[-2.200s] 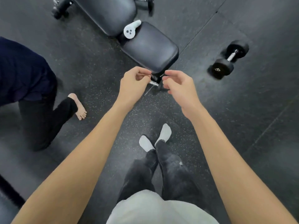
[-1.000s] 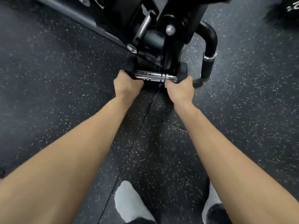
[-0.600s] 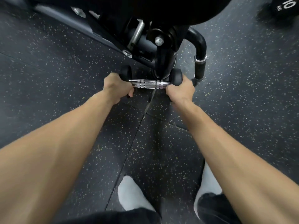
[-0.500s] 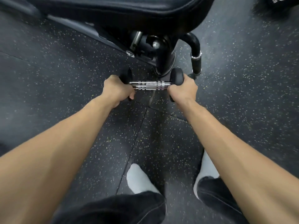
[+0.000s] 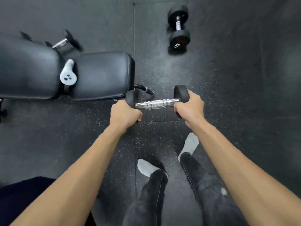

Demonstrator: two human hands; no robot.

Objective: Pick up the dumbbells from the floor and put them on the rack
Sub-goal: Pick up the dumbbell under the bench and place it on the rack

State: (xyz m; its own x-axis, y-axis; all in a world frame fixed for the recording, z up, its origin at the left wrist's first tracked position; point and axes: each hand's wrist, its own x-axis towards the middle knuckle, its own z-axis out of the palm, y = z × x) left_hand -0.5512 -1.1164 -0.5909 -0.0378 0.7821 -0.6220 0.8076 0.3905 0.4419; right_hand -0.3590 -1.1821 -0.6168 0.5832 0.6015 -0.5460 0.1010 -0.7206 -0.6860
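Two hands hold one dumbbell (image 5: 157, 103) up off the floor (image 5: 228, 88). The left hand (image 5: 124, 115) curls tight around the black weight on the left end. The right hand (image 5: 189, 108) curls tight around the black weight on the right end. The shiny silver bar shows bare between them, lying almost flat. Both arms reach straight out in front of the person, who stands in white socks.

Half a second ago the dumbbell was low down, right by the foot of the bench (image 5: 104, 75), and the person was bent close to it. Now it is lifted and sits just to the right of the bench's padded seat. A white controller (image 5: 68, 75) lies in the gap between the bench pads. A second dumbbell (image 5: 179, 31) marked 10 lies on the floor, well apart from the hands. A third dumbbell (image 5: 65, 43) peeks out behind the bench.
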